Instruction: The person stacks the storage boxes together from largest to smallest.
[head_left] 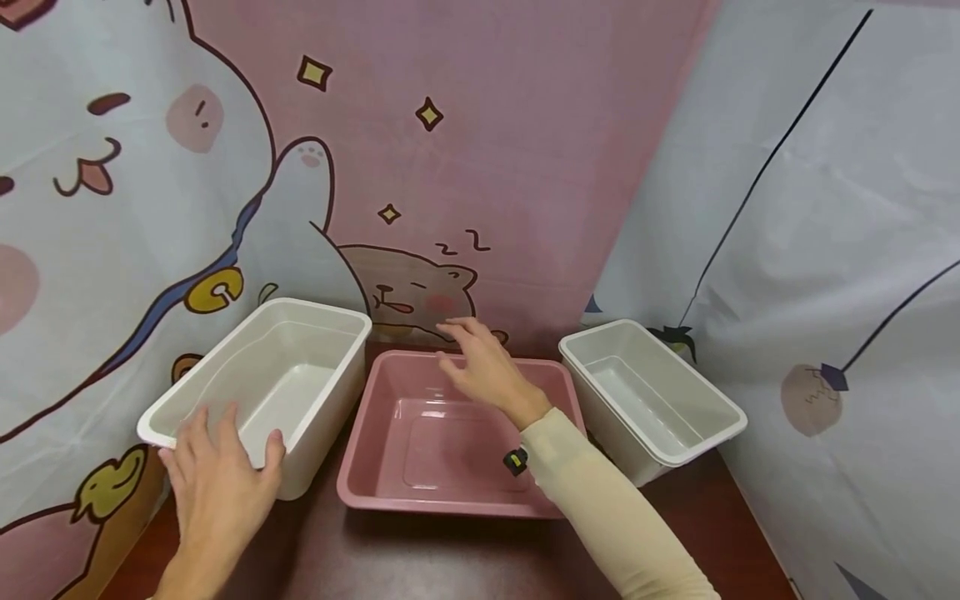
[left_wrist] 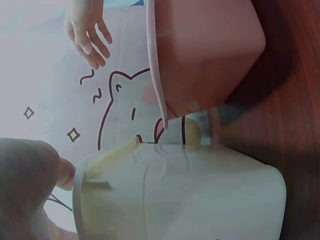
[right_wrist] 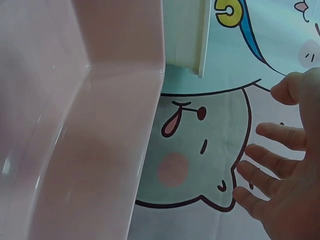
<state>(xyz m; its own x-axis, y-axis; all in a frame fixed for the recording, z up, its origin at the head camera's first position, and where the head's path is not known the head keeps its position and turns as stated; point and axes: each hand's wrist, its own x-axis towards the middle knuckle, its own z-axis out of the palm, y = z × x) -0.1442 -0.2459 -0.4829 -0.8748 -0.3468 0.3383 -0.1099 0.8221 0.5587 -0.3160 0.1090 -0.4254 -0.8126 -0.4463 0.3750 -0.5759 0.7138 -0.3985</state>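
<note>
My left hand is over the near end of the left white bin, its fingers spread and holding nothing. In the left wrist view, the thumb is beside that bin's rim. Above the far part of the pink basin, my right hand hovers with fingers extended toward the left. The right wrist view shows the right hand with its fingers apart and nothing between them, clear of the basin's rim. No contents show in the basin or the left bin.
A second white bin stands right of the basin, seemingly stacked in another. All stand on a dark reddish-brown table. A cartoon-printed cloth hangs behind and along both sides. A small black tag is by the right sleeve.
</note>
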